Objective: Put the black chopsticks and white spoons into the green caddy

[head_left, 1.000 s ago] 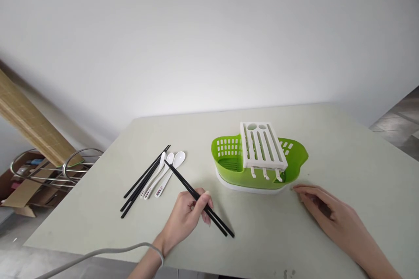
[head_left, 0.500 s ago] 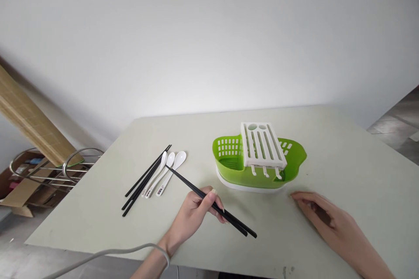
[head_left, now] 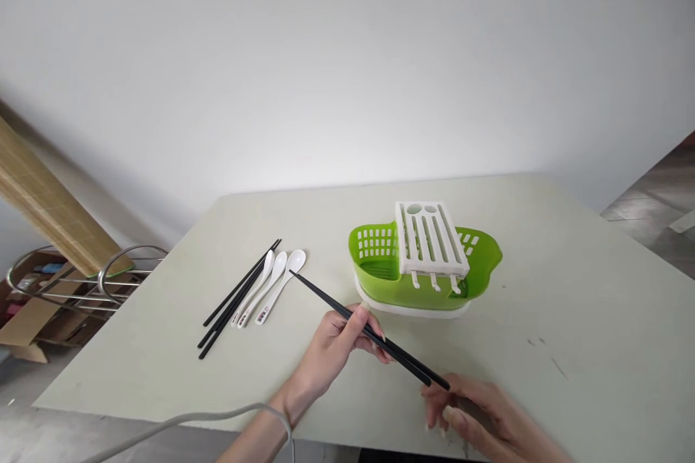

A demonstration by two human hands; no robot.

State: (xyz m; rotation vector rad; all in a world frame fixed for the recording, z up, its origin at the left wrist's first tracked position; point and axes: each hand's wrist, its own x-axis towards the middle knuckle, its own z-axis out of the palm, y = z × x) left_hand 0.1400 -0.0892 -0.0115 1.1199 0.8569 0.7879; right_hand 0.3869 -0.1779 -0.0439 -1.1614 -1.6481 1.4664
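My left hand (head_left: 347, 336) is closed around a pair of black chopsticks (head_left: 402, 354), thumb on top. They slant over the table, thin tips up and left, thick ends down and right. My right hand (head_left: 489, 412) is at those thick ends, thumb apart from the curled fingers; whether it touches them I cannot tell. Left of my hands lie three white spoons (head_left: 271, 293), side by side. Several more black chopsticks (head_left: 233, 315) rest along them. Beyond my hands stands a green basket (head_left: 380, 289) on a white base, with a slotted white rack (head_left: 431, 239) across its top.
The pale table (head_left: 163, 362) meets a white wall (head_left: 347, 72) at the back. On the floor to the left are a metal rack (head_left: 103, 289), a cardboard box (head_left: 32, 318) and a long tan board (head_left: 48, 195). A grey cable (head_left: 217, 416) passes over my left wrist.
My right hand has moved left and nearer to me, from beside the basket to the chopsticks' thick ends. The left hand has shifted slightly right and up with the pair.
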